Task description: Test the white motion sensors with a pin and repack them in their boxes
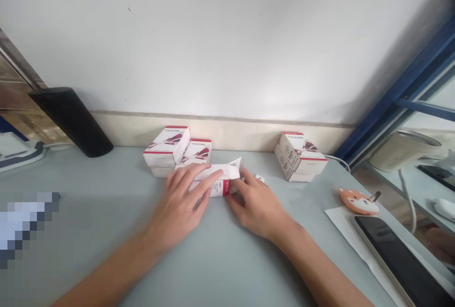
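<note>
A small white and red cardboard box (217, 186) lies on its side on the table in front of me. My left hand (186, 193) is wrapped over its left part, fingers on top and thumb along the near side. At the box's right end, the flaps stand open. My right hand (253, 198) grips that end, its thumb low on the near edge and its fingers by the flaps; the fingertips are partly hidden. A small white piece (260, 178) shows just behind my right hand, too little of it to name.
Similar boxes stand by the wall: a stack (167, 148) behind my left hand and another stack (302, 158) to the right. A black cylinder (73, 122) stands at the back left. To the right lie an orange animal-faced case (359, 202), a phone (398, 255) and white paper (341, 221).
</note>
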{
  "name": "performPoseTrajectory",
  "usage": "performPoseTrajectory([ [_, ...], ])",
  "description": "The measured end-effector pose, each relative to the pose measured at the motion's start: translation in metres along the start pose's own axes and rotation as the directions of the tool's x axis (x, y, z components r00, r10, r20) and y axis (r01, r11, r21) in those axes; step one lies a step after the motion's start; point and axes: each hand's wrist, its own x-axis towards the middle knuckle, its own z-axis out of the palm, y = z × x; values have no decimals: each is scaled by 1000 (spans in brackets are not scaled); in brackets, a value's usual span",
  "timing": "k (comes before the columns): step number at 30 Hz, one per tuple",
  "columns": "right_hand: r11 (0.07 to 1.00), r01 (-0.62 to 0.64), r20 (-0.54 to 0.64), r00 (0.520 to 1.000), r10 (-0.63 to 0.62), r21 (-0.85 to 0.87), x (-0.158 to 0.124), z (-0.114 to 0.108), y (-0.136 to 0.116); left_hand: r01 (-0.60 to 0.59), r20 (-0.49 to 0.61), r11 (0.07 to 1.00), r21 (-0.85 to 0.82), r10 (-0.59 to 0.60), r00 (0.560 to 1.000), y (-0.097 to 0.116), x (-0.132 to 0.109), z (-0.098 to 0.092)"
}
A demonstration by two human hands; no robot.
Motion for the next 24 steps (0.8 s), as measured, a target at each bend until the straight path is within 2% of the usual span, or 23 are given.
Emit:
performPoseTrajectory([
  [8, 997, -17, 7, 1000, 18, -81, 3, -10, 6, 97, 71, 994, -44, -94, 993, 2, -5, 6],
  [11, 997, -33, 1, 999, 33, -63, 4, -12, 5, 115, 93, 991, -61, -109, 990, 4, -6, 6],
  [14, 999, 4, 12, 1000, -4, -44, 3, -9, 5, 123, 97, 989, -81, -115, 989, 6, -6, 4],
  [17, 992, 31, 16, 999, -29, -120, 2, -7, 9, 141, 111, 986, -91, -130, 985, 7, -5, 2],
  [20, 984, -48, -57, 998, 39, -172, 2, -12, 17, 153, 114, 983, -102, -141, 983, 8, -6, 1],
  [24, 975, -179, -188, 970, 153, -131, 3, -22, 25, 150, 110, 984, -97, -139, 984, 10, -6, 1],
])
